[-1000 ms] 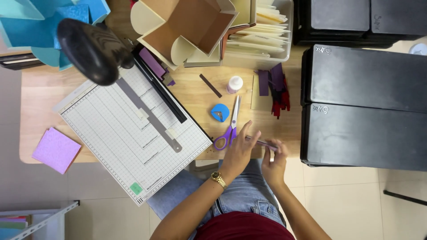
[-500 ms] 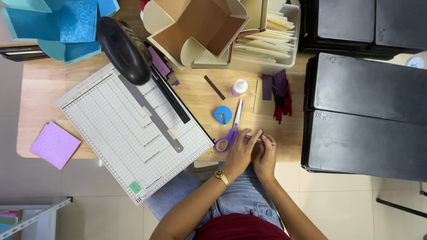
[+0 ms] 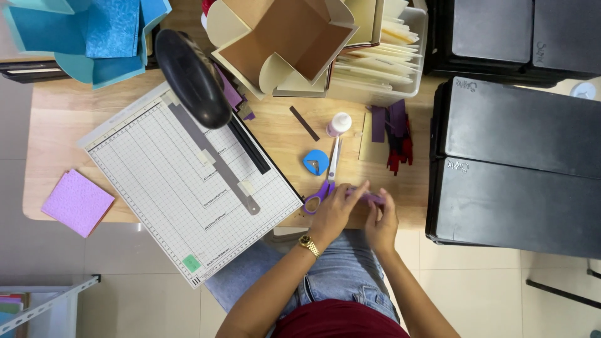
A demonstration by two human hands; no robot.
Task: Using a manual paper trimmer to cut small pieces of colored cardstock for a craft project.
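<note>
A light wooden table [image 3: 62,119] stands on pale floor tiles [image 3: 532,300].

On the wooden table [image 3: 56,125] the paper trimmer [image 3: 188,188] lies left of the scissors [image 3: 325,181], with the glue bottle [image 3: 339,124] behind them, the open cardboard box [image 3: 282,44] farther back, 2 hands [image 3: 332,216] at the near edge, and storage cases [image 3: 519,163] to the right.

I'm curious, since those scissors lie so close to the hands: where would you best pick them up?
By the purple handle loops, coming from the table's near edge. The scissors lie flat with blades pointing away toward the glue bottle, so the loops sit nearest the left hand.
</note>
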